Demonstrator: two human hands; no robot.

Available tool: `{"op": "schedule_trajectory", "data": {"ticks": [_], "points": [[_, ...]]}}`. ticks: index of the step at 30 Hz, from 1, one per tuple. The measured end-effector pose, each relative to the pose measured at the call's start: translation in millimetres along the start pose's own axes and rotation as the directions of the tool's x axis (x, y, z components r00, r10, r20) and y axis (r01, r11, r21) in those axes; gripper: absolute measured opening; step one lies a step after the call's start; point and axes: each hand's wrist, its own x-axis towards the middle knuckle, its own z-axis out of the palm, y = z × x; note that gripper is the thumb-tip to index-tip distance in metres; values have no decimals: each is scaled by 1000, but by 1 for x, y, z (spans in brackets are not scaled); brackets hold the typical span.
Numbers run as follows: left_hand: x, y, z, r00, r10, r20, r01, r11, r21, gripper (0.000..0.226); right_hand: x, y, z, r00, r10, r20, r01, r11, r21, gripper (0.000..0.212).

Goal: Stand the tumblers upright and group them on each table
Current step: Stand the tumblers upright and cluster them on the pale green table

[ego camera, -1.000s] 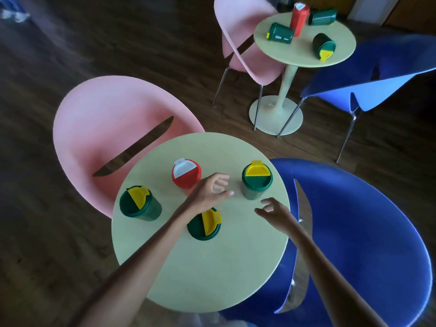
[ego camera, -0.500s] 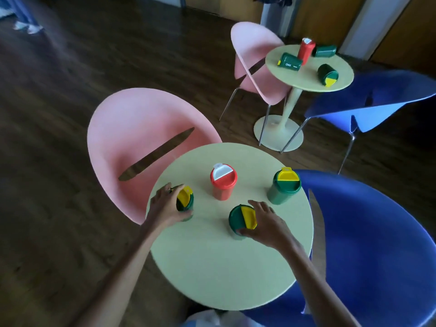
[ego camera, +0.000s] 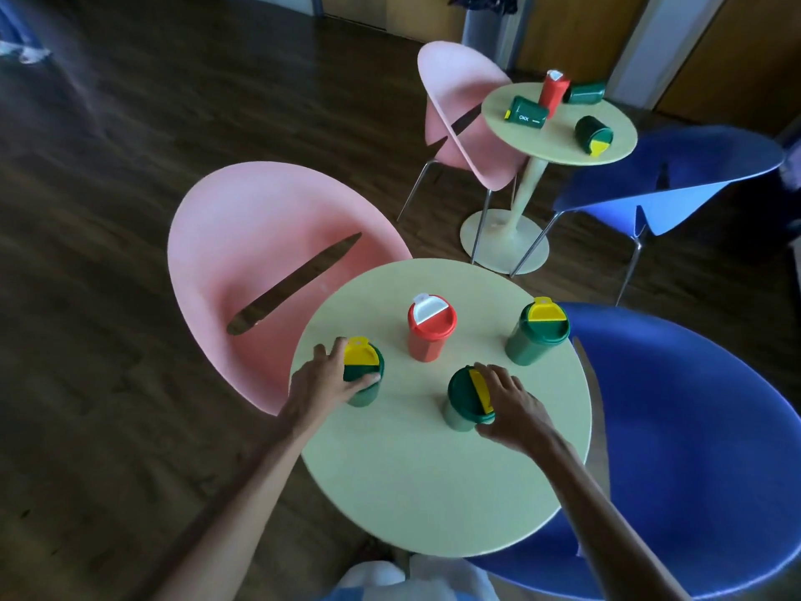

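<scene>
On the near round table (ego camera: 424, 483) stand several upright tumblers. My left hand (ego camera: 323, 381) grips the left green tumbler (ego camera: 363, 375) around its lid. My right hand (ego camera: 511, 405) holds the middle green tumbler (ego camera: 466, 401) by its lid. A red tumbler (ego camera: 430, 327) with a white flap stands behind them, and a third green tumbler (ego camera: 536, 331) stands apart at the right edge. On the far table (ego camera: 559, 147) a red tumbler (ego camera: 553, 89) is upright and three green tumblers (ego camera: 526, 112) (ego camera: 585, 93) (ego camera: 594, 134) lie on their sides.
A pink chair (ego camera: 260, 236) sits left of the near table and a blue chair (ego camera: 693, 427) on its right. Another pink chair (ego camera: 459, 110) and blue chair (ego camera: 676, 175) flank the far table. Dark wood floor lies all around.
One second ago both hands hovered empty over the table's middle. Half a second ago they closed on the two green tumblers, and they still hold them. The camera view has shifted left.
</scene>
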Motion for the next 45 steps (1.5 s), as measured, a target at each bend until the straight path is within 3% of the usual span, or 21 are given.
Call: {"op": "schedule_trajectory", "data": {"ticks": [5,7,11,14,22,27,31,39,45], "points": [[-14,2,2,993,-108,49,99,982,159,84,-1,1,3,1000,-2,-23,3,1000,21,95],[-17,-5,2,995,-92,47,85,988,126,87,-1,2,3,1000,-8,-25,8,1000,12,95],[-11,-18,1,945,208,252,-169,971,-168,108,-1,3,4,999,-17,-40,18,1000,24,93],[-8,-20,5,925,309,223,-256,937,-237,99,-2,3,3,999,-23,-45,24,999,28,94],[-3,-20,15,956,224,190,-141,918,-372,99,0,7,4,999,-31,-37,35,994,101,96],[-12,7,26,993,89,73,-53,918,-392,97,6,2,11,999,51,-14,-46,966,254,107],[-12,35,36,998,51,37,-30,899,-436,92,13,-2,7,994,105,-8,-98,949,300,100],[2,73,38,999,40,35,-19,883,-469,85,32,-22,6,951,281,-126,-199,873,445,92],[10,59,44,988,104,115,-40,885,-464,87,35,-13,8,983,179,-45,-153,925,348,109]]}}
